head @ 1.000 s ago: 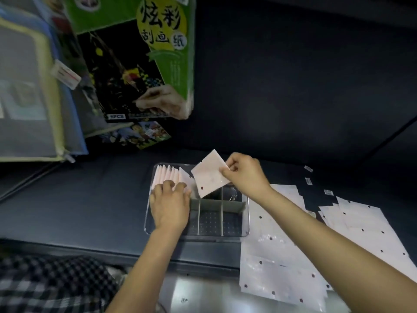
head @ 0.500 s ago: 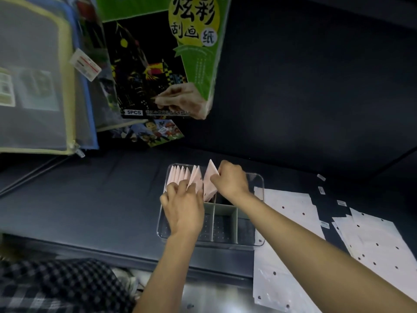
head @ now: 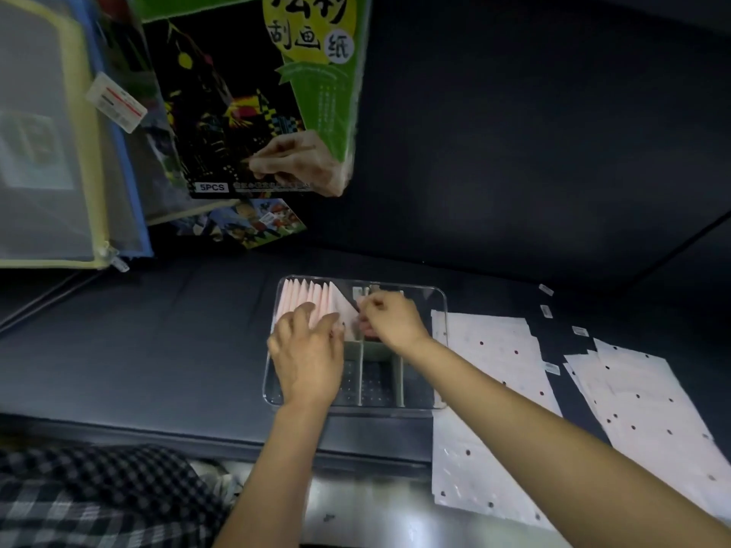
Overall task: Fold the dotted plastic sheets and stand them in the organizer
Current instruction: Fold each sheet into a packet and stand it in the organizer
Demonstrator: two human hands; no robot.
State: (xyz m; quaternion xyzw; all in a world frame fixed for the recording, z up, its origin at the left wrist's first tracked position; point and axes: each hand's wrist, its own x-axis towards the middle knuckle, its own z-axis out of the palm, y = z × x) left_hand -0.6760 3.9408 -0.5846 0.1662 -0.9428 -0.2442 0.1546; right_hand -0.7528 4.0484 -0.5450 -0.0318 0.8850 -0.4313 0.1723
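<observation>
Head view: hands (head: 348, 338) flank folded sheets (head: 312, 300).

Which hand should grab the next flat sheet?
The right hand, probably: the flat sheets lie on its side, beside the organizer, while the left hand rests on the folded row.

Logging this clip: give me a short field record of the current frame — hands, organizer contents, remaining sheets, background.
left hand: rests flat with straight fingers against the row of folded pink sheets
right hand: fingers curled at the newest folded sheet, at the right end of the row
organizer: clear plastic compartment tray; folded sheets stand in its far-left section, front compartments look empty
unfolded sheets: flat white dotted plastic sheets lie right of the tray; a second pile farther right
background: green scratch-paper pack hanging above
</observation>
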